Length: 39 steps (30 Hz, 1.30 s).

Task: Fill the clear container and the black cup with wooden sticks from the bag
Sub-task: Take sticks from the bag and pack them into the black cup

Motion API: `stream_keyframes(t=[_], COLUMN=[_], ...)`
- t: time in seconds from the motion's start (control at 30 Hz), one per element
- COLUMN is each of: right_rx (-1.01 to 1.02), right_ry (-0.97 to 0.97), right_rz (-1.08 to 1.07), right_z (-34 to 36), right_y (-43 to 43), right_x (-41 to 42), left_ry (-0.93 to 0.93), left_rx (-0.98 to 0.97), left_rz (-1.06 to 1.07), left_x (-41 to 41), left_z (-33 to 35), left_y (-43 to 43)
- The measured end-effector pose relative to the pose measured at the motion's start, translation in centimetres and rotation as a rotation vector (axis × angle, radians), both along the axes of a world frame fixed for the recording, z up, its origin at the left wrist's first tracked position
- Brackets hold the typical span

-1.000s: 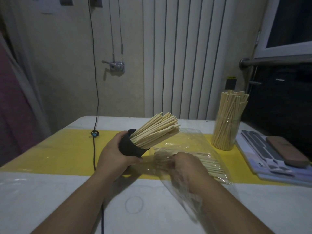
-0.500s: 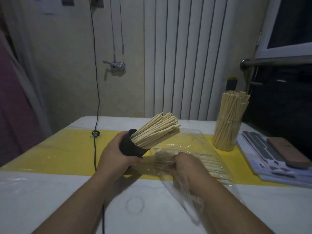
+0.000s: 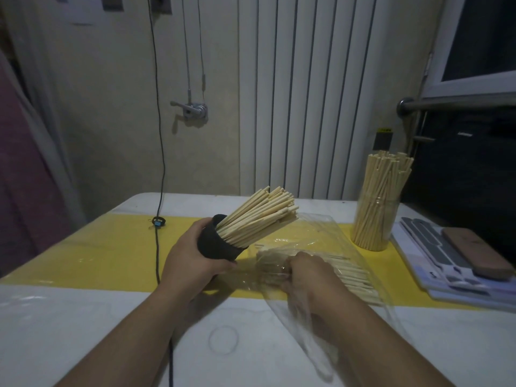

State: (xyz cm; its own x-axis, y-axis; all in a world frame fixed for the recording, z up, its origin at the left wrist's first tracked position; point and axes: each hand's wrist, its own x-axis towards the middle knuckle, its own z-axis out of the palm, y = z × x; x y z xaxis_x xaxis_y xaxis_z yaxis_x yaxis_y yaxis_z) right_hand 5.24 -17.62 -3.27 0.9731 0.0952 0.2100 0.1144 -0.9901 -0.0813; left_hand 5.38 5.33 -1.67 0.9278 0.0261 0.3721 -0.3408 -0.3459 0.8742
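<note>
Near the middle of the table [image 3: 83, 317], over its yellow strip [image 3: 97, 247], the left hand [image 3: 190, 261] wraps its fingers round the black cup [image 3: 216, 244], which is tipped so its mouth and long axis aim toward 2 o'clock. A dense bundle of wooden sticks [image 3: 259, 216] packs the cup and juts out along that same line. At the cup's 4 o'clock lies the clear bag [image 3: 321, 236], its open end toward 6 o'clock. The right hand [image 3: 307, 272] is inside it, fingers curled round a sheaf of bagged sticks [image 3: 354, 277] that run roughly from 10 to 4 o'clock. At the bag's 2 o'clock, well apart from the cup, the clear container [image 3: 374, 236] stands upright, crammed with standing sticks [image 3: 388, 174] that rise past its rim.
</note>
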Motion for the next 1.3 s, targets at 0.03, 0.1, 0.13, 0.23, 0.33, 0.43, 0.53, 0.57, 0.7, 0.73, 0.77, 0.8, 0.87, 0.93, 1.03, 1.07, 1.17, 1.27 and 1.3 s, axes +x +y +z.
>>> stream_keyframes(t=[0.03,0.1,0.13,0.23,0.33,0.43,0.53,0.57,0.7,0.73,0.77,0.8,0.87,0.93,1.03,1.07,1.17,1.27,1.3], right_rx=[0.000,0.000,-0.001,-0.012,0.005,0.021,0.071,0.114,0.073,0.039,0.012,-0.011,-0.077,-0.140,-0.184,-0.168,-0.086,-0.049,-0.052], right_ry=[-0.003,-0.008,-0.009,-0.004,0.016,0.052,0.080,0.091,0.162,0.175,0.176,0.159,0.117,0.100,0.118,0.119,0.097,0.070,0.057], right_rz=[0.001,0.002,-0.001,-0.024,-0.027,-0.022,-0.040,-0.046,-0.040,-0.044,-0.038,-0.027,0.007,0.013,0.010,0.016,0.042,0.072,0.080], right_z=[-0.1,-0.1,-0.1,-0.1,-0.2,-0.1,0.0,0.1,0.6,0.7,0.7,0.6,0.2,0.1,0.4,0.6,1.4,2.9,3.6], right_y=[0.0,-0.1,-0.1,0.1,0.1,0.0,0.3,0.3,0.4,0.4,0.4,0.4,0.3,0.3,0.5,0.5,0.6,0.7,0.7], right_x=[0.0,0.0,0.0,0.1,0.1,0.1,-0.1,0.0,0.2,0.2,0.1,0.1,-0.2,-0.5,-1.0,-1.2,-2.3,-3.9,-4.4], left_ry=[0.002,0.002,-0.001,-0.003,-0.005,-0.003,0.003,0.003,0.000,-0.001,-0.005,-0.008,-0.010,-0.010,-0.012,-0.011,-0.009,-0.008,-0.008], left_rx=[0.003,0.005,0.005,0.001,0.000,-0.008,-0.031,-0.029,-0.019,-0.017,-0.014,-0.011,-0.008,-0.009,-0.002,-0.003,-0.004,-0.011,-0.013], left_rz=[-0.001,-0.004,-0.004,0.003,0.002,-0.006,0.000,0.003,0.004,0.004,0.002,0.001,0.001,-0.001,-0.009,-0.011,-0.013,-0.012,-0.013], left_x=[0.0,0.1,0.1,0.0,0.0,0.0,0.1,0.1,0.1,0.1,0.1,0.1,0.1,0.1,0.1,0.1,0.2,0.1,0.1], left_z=[0.0,-0.1,-0.1,0.0,0.1,0.1,0.1,0.1,0.0,0.0,0.0,0.0,0.0,0.1,0.1,0.1,0.0,0.1,0.1], left_y=[0.0,0.0,0.1,0.0,0.0,-0.1,-0.1,-0.1,0.0,0.0,0.0,0.0,0.1,0.0,0.0,0.0,0.1,0.1,0.1])
